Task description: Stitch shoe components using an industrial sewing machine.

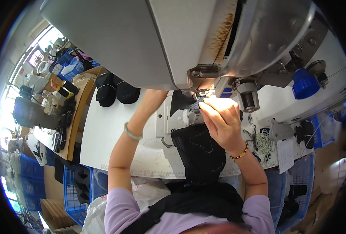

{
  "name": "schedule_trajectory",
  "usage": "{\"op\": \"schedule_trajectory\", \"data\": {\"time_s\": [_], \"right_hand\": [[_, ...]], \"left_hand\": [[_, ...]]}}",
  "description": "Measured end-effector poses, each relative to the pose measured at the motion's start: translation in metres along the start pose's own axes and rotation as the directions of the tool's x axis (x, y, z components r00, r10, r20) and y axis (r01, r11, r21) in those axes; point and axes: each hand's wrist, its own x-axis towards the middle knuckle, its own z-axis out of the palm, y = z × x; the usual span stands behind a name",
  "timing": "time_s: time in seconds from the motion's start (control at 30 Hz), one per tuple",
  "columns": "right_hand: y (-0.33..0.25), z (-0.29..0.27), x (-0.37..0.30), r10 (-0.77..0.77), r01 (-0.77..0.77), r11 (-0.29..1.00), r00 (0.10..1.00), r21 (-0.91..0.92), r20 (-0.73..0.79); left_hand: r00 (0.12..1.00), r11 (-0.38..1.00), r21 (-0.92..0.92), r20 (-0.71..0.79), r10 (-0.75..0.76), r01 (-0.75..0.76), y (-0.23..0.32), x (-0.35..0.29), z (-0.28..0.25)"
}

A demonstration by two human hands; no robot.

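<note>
The right hand [222,119] pinches dark cloth [185,103] at its left. The machine [114,43] above hides the left hand's [156,96] fingers; their state cannot be told.

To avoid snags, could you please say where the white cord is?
In the head view, the white cord lies right of the right hand, beside white paper.

The white table [102,146] had a ruler strip [149,174] along its near edge. Two black bundles [127,93] sat side by side toward the far left corner. A black cloth piece [200,156] lay across the middle of the near edge. Toward the right end, a tangle of white string [263,143] lay near a white sheet [285,156] overhanging that edge.
</note>
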Motion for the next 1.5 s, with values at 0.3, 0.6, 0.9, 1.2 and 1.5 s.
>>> {"op": "schedule_trajectory", "data": {"time_s": [0.3, 0.6, 0.9, 1.2, 1.5], "right_hand": [[0.003, -0.002, 0.003, 0.011, -0.011, 0.999, 1.0, 0.031, 0.009], [0.004, -0.004, 0.0, 0.002, -0.005, 0.998, 0.999, 0.061, 0.05], [0.005, -0.001, -0.003, -0.078, 0.079, 0.994, 0.997, 0.074, -0.013], [-0.006, -0.001, -0.007, -0.164, 0.163, 0.986, 0.984, 0.02, 0.073], [-0.001, -0.003, -0.008, -0.159, 0.157, 0.987, 0.987, 0.046, 0.037]], "left_hand": [[0.756, -0.204, -0.776, 0.629, -0.18, 0.597, -0.003, 0.019, 0.005], [0.738, -0.417, -0.733, 0.648, -0.188, 0.538, 0.03, 0.01, -0.004], [0.748, -0.264, -0.825, 0.564, -0.349, 0.499, 0.054, 0.006, -0.016], [0.723, -0.424, -0.819, 0.554, -0.412, 0.386, 0.076, -0.008, -0.018], [0.64, -0.426, -0.837, 0.54, -0.546, 0.343, 0.098, -0.014, -0.022]]}}
